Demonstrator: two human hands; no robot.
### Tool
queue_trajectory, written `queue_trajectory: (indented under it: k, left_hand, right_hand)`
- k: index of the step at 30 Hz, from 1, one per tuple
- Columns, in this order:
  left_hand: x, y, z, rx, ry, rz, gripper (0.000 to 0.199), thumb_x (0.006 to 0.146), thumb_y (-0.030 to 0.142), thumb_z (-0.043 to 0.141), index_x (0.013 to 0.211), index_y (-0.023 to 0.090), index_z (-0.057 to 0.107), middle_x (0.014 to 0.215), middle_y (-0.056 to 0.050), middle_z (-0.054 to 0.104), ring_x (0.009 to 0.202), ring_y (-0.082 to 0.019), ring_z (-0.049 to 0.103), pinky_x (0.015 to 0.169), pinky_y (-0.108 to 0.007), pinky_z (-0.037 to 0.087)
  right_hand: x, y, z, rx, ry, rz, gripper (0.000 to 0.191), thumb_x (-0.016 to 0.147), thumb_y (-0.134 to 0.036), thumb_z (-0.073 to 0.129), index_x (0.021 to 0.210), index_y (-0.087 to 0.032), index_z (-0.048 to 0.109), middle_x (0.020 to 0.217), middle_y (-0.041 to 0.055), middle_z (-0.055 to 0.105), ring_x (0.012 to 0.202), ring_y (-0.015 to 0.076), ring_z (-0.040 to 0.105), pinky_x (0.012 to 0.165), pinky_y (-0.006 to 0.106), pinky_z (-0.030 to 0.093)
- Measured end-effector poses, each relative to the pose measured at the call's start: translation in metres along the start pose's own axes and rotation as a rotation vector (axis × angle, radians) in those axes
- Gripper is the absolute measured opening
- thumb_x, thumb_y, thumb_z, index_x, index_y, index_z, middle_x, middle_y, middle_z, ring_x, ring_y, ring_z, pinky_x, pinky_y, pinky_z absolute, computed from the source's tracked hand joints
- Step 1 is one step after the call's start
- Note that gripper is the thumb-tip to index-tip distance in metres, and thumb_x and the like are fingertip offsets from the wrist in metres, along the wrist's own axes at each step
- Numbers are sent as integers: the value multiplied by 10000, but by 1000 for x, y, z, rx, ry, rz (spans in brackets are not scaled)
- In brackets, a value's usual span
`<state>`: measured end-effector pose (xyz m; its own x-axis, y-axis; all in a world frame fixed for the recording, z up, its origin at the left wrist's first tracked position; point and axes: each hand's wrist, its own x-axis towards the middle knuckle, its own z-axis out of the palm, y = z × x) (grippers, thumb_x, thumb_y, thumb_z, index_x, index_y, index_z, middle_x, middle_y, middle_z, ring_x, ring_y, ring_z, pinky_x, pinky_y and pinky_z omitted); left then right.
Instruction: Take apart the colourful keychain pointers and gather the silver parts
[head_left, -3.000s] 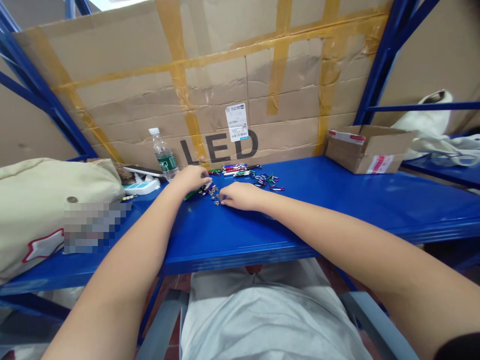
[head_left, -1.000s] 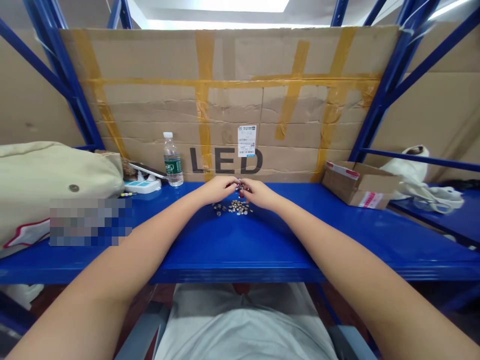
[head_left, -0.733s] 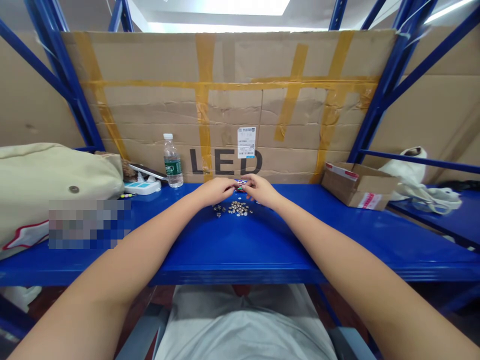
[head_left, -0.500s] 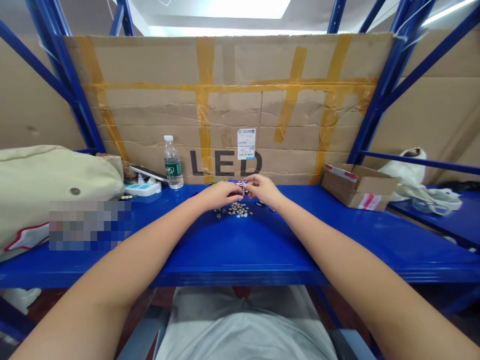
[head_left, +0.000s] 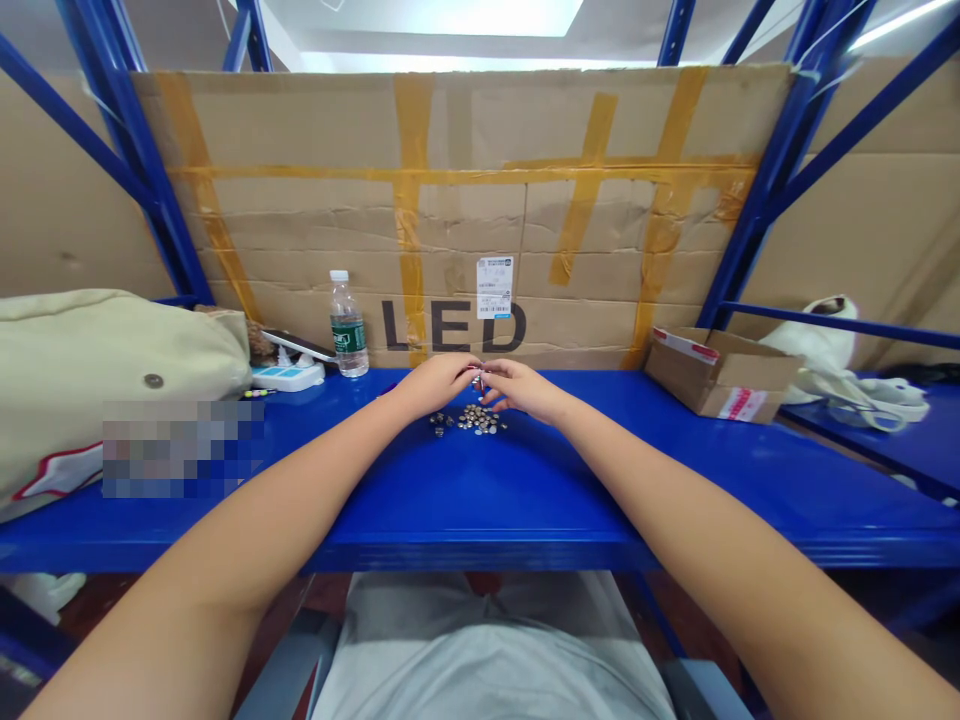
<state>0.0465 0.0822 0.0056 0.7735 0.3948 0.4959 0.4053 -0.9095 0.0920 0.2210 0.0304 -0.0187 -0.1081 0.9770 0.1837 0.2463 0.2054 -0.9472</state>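
Note:
My left hand (head_left: 444,382) and my right hand (head_left: 523,388) meet above the back middle of the blue table (head_left: 480,490). Between their fingertips is a small shiny item (head_left: 478,380) with red on it, too small to name. Both hands have bent fingers closed around it. Just in front of them lies a pile of small round metallic pieces (head_left: 480,419), with a smaller cluster (head_left: 441,423) to its left.
At the back left stand a water bottle (head_left: 349,330) and a white power strip (head_left: 288,376). A cream bag (head_left: 112,350) fills the left side. An open cardboard box (head_left: 720,375) sits at the right. Upright cardboard (head_left: 450,220) closes off the back.
My left hand has risen slightly and moved right, its fingers now curled at the small item. My right hand has lowered a little, its fingers pointing left. The long coloured things behind are now hidden.

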Motion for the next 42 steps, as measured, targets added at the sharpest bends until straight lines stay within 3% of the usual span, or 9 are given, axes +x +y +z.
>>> queue_trajectory:
  k: [5, 9, 16, 19, 25, 28, 35, 38, 42]
  left_hand:
    - [1, 0, 1, 13, 31, 24, 306, 935, 279, 379, 1070, 153, 623, 1073, -83, 679, 1000, -206, 607, 874, -322, 451]
    - [1, -1, -1, 0, 64, -5, 302, 937, 288, 373, 1055, 170, 624, 1054, -75, 678, 981, -197, 607, 871, -327, 457]
    - [0, -2, -4, -30, 116, 3, 292, 940, 277, 373, 1077, 172, 609, 1099, -65, 668, 1032, -185, 595, 915, -314, 439]
    - [0, -2, -3, -29, 105, 12, 303, 941, 283, 366, 1076, 170, 612, 1092, -68, 669, 1024, -188, 597, 906, -314, 442]
    - [-1, -1, 1, -34, 48, -6, 289, 926, 314, 396, 1037, 176, 624, 1028, -65, 684, 946, -195, 615, 834, -310, 459]
    - [-2, 5, 3, -23, 45, -55, 279, 916, 349, 425, 1000, 172, 622, 935, -62, 689, 841, -196, 625, 758, -304, 465]
    - [-3, 23, 0, 94, 64, -129, 243, 915, 347, 446, 988, 171, 596, 911, -78, 677, 823, -222, 629, 683, -297, 451]
    - [-2, 26, -1, 105, 77, -142, 251, 923, 360, 436, 1000, 170, 581, 930, -84, 681, 837, -228, 635, 678, -297, 451]
    - [-2, 28, -2, 154, 74, -142, 273, 939, 375, 405, 1013, 166, 565, 951, -95, 679, 862, -232, 640, 690, -300, 459]
  right_hand:
    - [-1, 0, 2, -39, -39, 0, 174, 839, -165, 574, 1012, -167, 572, 885, 40, 625, 654, 86, 582, 562, 198, 494]
    - [-7, -7, 3, -20, -77, 13, 59, 867, -222, 550, 889, -176, 580, 773, 8, 587, 589, 77, 526, 530, 196, 458]
    - [-12, -15, 4, 101, -137, 52, 259, 925, -392, 417, 737, -214, 399, 510, -70, 388, 413, 80, 365, 426, 204, 336]
    - [-12, -17, 4, -37, -163, -1, 306, 956, -358, 278, 687, -227, 344, 455, -74, 316, 381, 96, 308, 423, 227, 322]
    - [-4, -11, -2, -721, 191, -183, 224, 908, -266, 367, 692, -215, 396, 634, 20, 537, 601, 159, 491, 603, 277, 388]
    - [2, -4, -2, -833, 269, -228, 212, 917, -303, 356, 732, -212, 406, 720, 50, 572, 680, 174, 514, 634, 274, 382]
    - [3, 2, 5, -538, 293, -280, 239, 949, -355, 310, 754, -229, 365, 683, 8, 526, 659, 154, 512, 628, 265, 400]
    - [3, 1, 7, -384, 292, -287, 282, 949, -438, 319, 750, -239, 342, 612, -29, 471, 569, 134, 480, 566, 252, 397]
    - [1, -1, 10, -208, 254, -238, 281, 969, -400, 270, 737, -246, 308, 513, -73, 378, 420, 110, 387, 480, 242, 370]
